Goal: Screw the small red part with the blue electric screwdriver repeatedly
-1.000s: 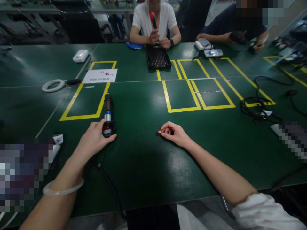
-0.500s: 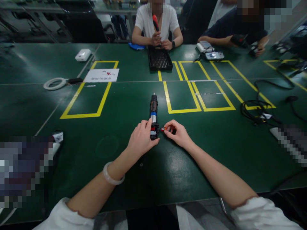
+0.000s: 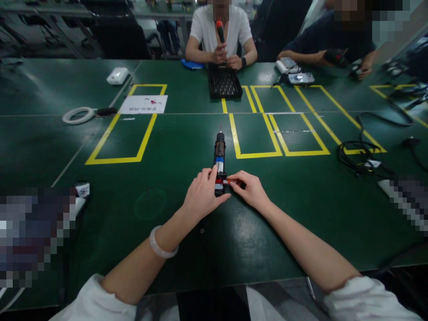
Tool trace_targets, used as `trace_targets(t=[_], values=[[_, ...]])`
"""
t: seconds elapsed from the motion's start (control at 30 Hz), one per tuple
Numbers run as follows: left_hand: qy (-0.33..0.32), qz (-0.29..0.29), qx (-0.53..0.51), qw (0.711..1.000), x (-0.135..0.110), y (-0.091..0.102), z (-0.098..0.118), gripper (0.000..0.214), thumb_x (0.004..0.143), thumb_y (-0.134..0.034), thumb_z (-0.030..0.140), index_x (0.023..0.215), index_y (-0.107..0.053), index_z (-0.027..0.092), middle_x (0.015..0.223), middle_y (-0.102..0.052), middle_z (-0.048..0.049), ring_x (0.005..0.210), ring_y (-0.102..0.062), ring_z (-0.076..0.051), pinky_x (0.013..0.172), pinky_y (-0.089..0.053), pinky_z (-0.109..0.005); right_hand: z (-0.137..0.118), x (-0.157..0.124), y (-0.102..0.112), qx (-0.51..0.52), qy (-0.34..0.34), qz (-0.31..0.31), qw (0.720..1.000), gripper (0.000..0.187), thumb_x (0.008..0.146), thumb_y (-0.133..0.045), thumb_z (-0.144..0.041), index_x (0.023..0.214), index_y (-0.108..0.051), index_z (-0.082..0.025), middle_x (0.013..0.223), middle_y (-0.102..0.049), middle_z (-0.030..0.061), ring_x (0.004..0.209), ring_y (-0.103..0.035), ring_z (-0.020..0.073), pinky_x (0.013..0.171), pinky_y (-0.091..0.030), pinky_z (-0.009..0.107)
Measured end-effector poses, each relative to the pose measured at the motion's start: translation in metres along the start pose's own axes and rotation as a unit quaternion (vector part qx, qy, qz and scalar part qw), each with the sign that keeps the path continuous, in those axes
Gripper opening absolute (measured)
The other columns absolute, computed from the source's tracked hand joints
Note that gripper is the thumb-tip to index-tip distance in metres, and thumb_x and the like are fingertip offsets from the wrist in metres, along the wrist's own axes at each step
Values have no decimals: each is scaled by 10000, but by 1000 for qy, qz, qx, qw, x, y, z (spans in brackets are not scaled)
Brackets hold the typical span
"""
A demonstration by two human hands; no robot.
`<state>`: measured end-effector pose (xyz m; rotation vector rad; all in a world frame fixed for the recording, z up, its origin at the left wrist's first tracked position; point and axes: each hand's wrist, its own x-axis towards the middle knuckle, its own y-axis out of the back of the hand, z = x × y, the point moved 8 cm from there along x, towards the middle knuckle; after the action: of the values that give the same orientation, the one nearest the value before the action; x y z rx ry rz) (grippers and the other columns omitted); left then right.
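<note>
What looks like a partly built electric screwdriver (image 3: 220, 149) lies on the green table, its thin bit pointing away from me. It has a black nose, a blue and silver motor section and a red and grey part near the base. My left hand (image 3: 201, 195) grips its lower end from the left, fingers along the side and thumb round the near end. My right hand (image 3: 249, 187) pinches a small red-orange part (image 3: 228, 181) against the screwdriver's right side. The fingertips partly hide that part, so whether it is seated I cannot tell.
Across the table a person handles a red-and-black screwdriver (image 3: 220, 31) over a black tray (image 3: 225, 95). Another person sits at the far right. A white sheet (image 3: 143, 104), a white cable coil (image 3: 78, 115) and black cables (image 3: 354, 156) lie around. Yellow tape (image 3: 259, 155) marks rectangles.
My right hand has brought the small red-orange part leftward from a small gap to the screwdriver's side. My left hand keeps its hold. The view has shifted slightly.
</note>
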<state>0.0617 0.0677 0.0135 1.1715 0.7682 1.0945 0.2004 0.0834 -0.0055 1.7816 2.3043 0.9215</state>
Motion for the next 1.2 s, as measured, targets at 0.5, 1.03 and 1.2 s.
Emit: trace_targets(t=[0.5, 1.03, 1.2], values=[[41, 21, 96, 994, 16, 8, 4, 722, 880, -480, 565, 1452, -375, 137, 1081, -550, -154, 998, -544, -303, 815, -425, -387, 13, -3, -1, 105, -56, -7, 993, 141, 887, -517, -182, 1011, -579, -203, 911, -743, 40, 737, -677, 148, 691, -514, 279], [109, -26, 218, 969, -33, 51, -116, 705, 907, -372, 581, 1484, -348, 175, 1150, -548, -191, 1004, -561, -341, 859, -433, -439, 9, -3, -2, 95, -52, -32, 994, 123, 900, -528, -208, 966, -629, -186, 831, -724, 31, 690, -629, 130, 634, -461, 244], [153, -17, 290, 945, -53, 72, -173, 718, 929, -287, 581, 1479, -350, 125, 1210, -555, -203, 1107, -529, -359, 1039, -305, -505, 8, -2, -3, 81, -53, -42, 994, 127, 900, -529, -201, 956, -641, -184, 818, -723, 24, 638, -595, 115, 604, -440, 228]])
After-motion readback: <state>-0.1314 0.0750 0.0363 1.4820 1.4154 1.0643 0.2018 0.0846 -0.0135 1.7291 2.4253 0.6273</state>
